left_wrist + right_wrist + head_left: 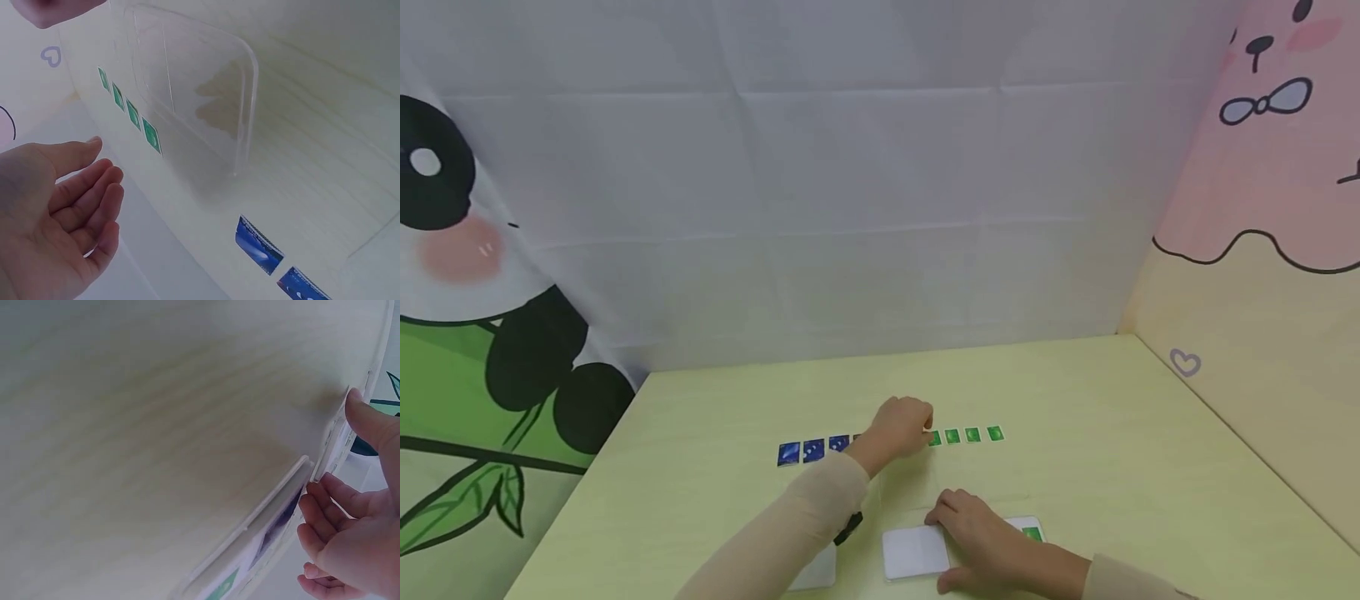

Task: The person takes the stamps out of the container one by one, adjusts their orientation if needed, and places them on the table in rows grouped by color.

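My left hand [898, 425] hovers over the gap in a row of small picture cards. Loosely curled, its fingers [94, 187] hold nothing that shows. Blue cards [788, 454] lie to its left and green cards [973, 435] to its right; the hand and sleeve hide the row's middle. Near the front, my right hand [977, 533] grips a flat white rectangular piece [915, 552] by its right side, thumb at the near edge and fingertips at the far edge. Partly behind that hand lies another white piece [1032, 525] bearing a green picture.
A clear plastic tray-like piece [253, 81] lies on the table between the hands. Another white flat piece [815, 572] sits under the left forearm. The pale yellow table [1097, 417] meets a white cloth backdrop [865, 167] and cartoon-printed side panels [1255, 275].
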Available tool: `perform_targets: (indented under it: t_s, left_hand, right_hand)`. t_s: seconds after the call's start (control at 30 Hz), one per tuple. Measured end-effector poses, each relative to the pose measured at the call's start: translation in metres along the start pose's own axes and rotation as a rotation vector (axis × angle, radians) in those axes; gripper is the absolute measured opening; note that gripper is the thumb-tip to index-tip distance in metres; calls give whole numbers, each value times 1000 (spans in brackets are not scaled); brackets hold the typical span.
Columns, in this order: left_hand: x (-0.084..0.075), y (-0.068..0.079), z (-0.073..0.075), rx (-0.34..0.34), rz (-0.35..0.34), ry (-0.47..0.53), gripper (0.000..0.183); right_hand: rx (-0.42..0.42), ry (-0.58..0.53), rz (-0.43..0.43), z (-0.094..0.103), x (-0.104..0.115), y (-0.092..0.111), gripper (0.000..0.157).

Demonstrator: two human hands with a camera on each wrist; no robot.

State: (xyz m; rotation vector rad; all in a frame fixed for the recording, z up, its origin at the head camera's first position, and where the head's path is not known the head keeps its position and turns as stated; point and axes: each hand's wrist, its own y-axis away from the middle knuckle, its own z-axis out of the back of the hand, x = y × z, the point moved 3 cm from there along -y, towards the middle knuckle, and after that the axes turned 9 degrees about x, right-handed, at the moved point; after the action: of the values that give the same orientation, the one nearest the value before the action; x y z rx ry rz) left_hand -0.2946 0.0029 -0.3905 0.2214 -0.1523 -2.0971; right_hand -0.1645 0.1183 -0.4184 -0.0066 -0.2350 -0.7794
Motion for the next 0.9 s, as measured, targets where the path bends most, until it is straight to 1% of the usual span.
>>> perform_targets:
  t_s: [0.07, 0.23, 0.43, 0.53, 0.6, 0.77, 0.9]
  left_hand:
    - [-1, 2, -1, -11, -23, -17, 16]
    - [-3, 7, 0, -44, -38, -28, 16]
    - [-5, 11, 0, -86, -60, -32, 15]
    - [-7, 12, -2, -87, -68, -36, 14]
    - [-8, 12, -4, -84, -71, -39, 13]
    - [-12, 18, -2, -97, -93, -99, 11]
    - [-16, 24, 0, -102, -104, -166, 13]
  right_hand:
    - [9, -15, 0, -1, 1, 1, 59]
    - [20, -20, -13, 0, 1, 2, 59]
    - [-22, 10, 5, 1, 1, 4, 59]
    - [-31, 27, 14, 3, 0, 6, 59]
    - [-23, 18, 12, 3, -1, 7, 59]
    - [5, -6, -5, 5, -5, 10, 58]
    - [-7, -10, 4, 7, -7, 12, 56]
